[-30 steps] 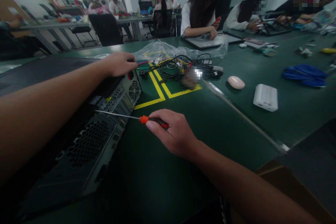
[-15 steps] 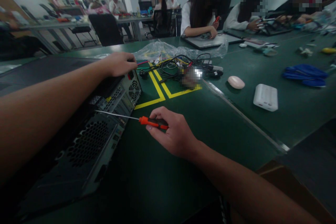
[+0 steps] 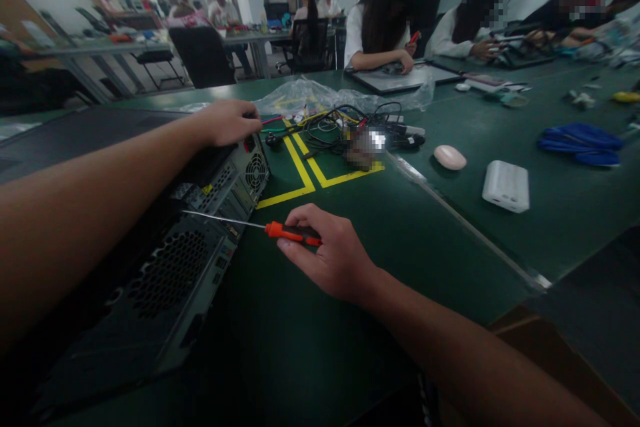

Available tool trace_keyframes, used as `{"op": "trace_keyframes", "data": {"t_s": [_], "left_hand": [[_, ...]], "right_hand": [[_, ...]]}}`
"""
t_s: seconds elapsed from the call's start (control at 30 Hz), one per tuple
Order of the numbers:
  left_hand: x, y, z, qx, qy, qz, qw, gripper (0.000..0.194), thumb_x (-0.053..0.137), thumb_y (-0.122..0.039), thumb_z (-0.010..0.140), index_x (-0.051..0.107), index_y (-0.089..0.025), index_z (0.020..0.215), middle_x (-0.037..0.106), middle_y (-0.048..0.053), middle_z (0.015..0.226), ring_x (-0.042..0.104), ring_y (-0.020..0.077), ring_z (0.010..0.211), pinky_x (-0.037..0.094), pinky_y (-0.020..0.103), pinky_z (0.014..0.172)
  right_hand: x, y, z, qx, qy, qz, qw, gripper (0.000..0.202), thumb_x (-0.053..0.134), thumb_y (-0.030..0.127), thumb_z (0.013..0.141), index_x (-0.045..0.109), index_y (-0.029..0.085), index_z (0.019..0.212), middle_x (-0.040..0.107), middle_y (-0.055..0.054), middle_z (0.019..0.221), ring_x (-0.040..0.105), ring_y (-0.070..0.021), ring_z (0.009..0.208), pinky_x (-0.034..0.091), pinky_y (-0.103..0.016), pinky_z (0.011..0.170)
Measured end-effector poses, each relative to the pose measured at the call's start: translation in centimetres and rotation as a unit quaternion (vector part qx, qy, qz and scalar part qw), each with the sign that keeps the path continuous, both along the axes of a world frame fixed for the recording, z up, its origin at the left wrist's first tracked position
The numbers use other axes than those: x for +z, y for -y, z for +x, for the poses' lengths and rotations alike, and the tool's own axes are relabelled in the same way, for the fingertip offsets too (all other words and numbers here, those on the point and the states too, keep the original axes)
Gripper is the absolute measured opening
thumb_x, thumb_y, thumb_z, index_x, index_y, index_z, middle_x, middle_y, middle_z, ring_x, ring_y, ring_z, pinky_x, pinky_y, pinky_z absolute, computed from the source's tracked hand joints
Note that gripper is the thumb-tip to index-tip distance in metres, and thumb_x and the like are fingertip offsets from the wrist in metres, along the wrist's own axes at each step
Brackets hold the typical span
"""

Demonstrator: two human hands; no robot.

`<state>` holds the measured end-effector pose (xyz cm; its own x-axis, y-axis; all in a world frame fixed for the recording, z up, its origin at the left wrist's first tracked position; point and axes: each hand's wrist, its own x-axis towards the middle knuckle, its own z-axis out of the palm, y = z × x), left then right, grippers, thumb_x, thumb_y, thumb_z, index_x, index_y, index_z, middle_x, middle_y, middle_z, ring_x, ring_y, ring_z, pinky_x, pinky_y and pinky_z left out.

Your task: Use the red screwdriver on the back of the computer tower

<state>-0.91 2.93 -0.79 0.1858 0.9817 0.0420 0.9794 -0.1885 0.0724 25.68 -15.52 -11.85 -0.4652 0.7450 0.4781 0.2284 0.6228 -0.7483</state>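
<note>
A dark computer case point(image 3: 167, 340) lies on its side at the left, its rear panel with fan grilles and ports facing me. My left hand point(image 3: 227, 121) is on the far corner of its upper edge, fingers bent over it and partly hidden, thumb along the near side. In my right hand point(image 3: 333, 250) is a screwdriver point(image 3: 293, 233) with an orange and black handle, fingers wrapped round it. Its long thin shaft points left, the tip at the case's rear panel near the upper edge. Whether the tip sits in a screw is too dark to tell.
Behind the case lie tangled cables point(image 3: 325, 127) and clear plastic wrap point(image 3: 300, 95). Further right are a pink oval object point(image 3: 450, 157), a white block-shaped device point(image 3: 506, 185) and a blue bundle point(image 3: 580, 143). People sit working across the green table point(image 3: 400, 240).
Almost nothing differs. The screwdriver and both hands hold the same positions, with only a very slight shift of the right hand's fingers.
</note>
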Motion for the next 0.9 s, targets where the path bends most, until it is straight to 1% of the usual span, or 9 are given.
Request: {"op": "trace_keyframes", "data": {"t_s": [0.17,0.27,0.43,0.53,0.6,0.67,0.73,0.83,0.9], "left_hand": [[0.06,0.00,-0.09,0.003,0.006,0.001,1.000,0.063,0.055,-0.054,0.089,0.086,-0.023,0.134,0.086,0.017,0.123,0.077,0.0416,0.117,0.058,0.052,0.107],[0.12,0.12,-0.01,0.009,0.013,-0.004,1.000,0.064,0.055,-0.056,0.089,0.087,-0.024,0.133,0.086,0.017,0.123,0.076,0.0410,0.118,0.058,0.050,0.108],[0.00,0.10,0.02,0.015,0.023,0.006,1.000,0.063,0.057,-0.058,0.087,0.089,-0.026,0.131,0.086,0.015,0.121,0.075,0.0418,0.119,0.058,0.051,0.107],[-0.02,0.01,-0.05,0.011,0.022,0.007,1.000,0.061,0.058,-0.057,0.088,0.089,-0.027,0.130,0.086,0.015,0.119,0.076,0.0427,0.120,0.058,0.052,0.107],[0.01,0.00,-0.08,0.006,0.017,0.005,1.000,0.060,0.058,-0.056,0.089,0.088,-0.027,0.132,0.087,0.016,0.119,0.075,0.0435,0.119,0.058,0.054,0.108],[0.03,0.02,-0.07,0.003,0.013,0.002,1.000,0.064,0.056,-0.055,0.089,0.087,-0.023,0.135,0.086,0.019,0.123,0.075,0.0444,0.119,0.058,0.056,0.108],[0.00,0.06,-0.03,0.008,0.014,0.002,1.000,0.067,0.056,-0.057,0.089,0.087,-0.020,0.135,0.085,0.020,0.126,0.076,0.0441,0.119,0.058,0.054,0.109],[-0.07,0.10,0.03,0.021,0.020,0.005,1.000,0.066,0.056,-0.060,0.089,0.088,-0.025,0.134,0.086,0.016,0.126,0.075,0.0420,0.121,0.058,0.050,0.108],[-0.07,0.14,0.07,0.023,0.019,0.003,1.000,0.065,0.055,-0.059,0.089,0.088,-0.026,0.134,0.086,0.015,0.125,0.075,0.0415,0.121,0.058,0.049,0.108]], "right_hand": [[0.03,-0.05,-0.10,-0.004,0.007,-0.005,1.000,0.013,0.074,0.035,0.104,0.070,0.025,0.110,0.081,-0.003,0.104,0.063,-0.0164,0.078,0.048,-0.032,0.077],[0.01,-0.12,-0.12,-0.004,0.003,0.000,1.000,0.012,0.075,0.035,0.104,0.071,0.025,0.110,0.082,-0.004,0.106,0.066,-0.0174,0.082,0.050,-0.032,0.080],[0.05,-0.01,-0.03,-0.010,0.010,0.001,1.000,0.013,0.074,0.036,0.104,0.072,0.025,0.110,0.084,-0.005,0.109,0.069,-0.0185,0.085,0.053,-0.033,0.083],[0.10,0.03,0.00,-0.015,0.003,0.006,1.000,0.016,0.075,0.038,0.105,0.074,0.024,0.112,0.085,-0.006,0.111,0.072,-0.0199,0.090,0.054,-0.034,0.085],[0.13,-0.01,0.01,-0.021,-0.001,0.010,1.000,0.018,0.075,0.040,0.106,0.076,0.023,0.113,0.084,-0.006,0.109,0.073,-0.0207,0.092,0.054,-0.035,0.085],[0.17,-0.08,0.02,-0.029,0.009,0.013,0.999,0.020,0.075,0.042,0.107,0.079,0.023,0.111,0.081,-0.005,0.102,0.071,-0.0203,0.088,0.052,-0.034,0.082],[0.23,-0.12,0.01,-0.035,0.025,0.010,0.999,0.022,0.073,0.044,0.110,0.080,0.023,0.109,0.078,-0.004,0.097,0.069,-0.0193,0.084,0.050,-0.034,0.079],[0.25,-0.08,-0.05,-0.024,0.029,-0.007,0.999,0.026,0.068,0.045,0.113,0.079,0.023,0.109,0.078,-0.004,0.097,0.069,-0.0192,0.085,0.049,-0.034,0.079],[0.20,0.00,-0.10,-0.009,0.018,-0.022,1.000,0.025,0.069,0.047,0.112,0.076,0.023,0.113,0.079,-0.003,0.098,0.069,-0.0186,0.084,0.049,-0.033,0.079]]}}
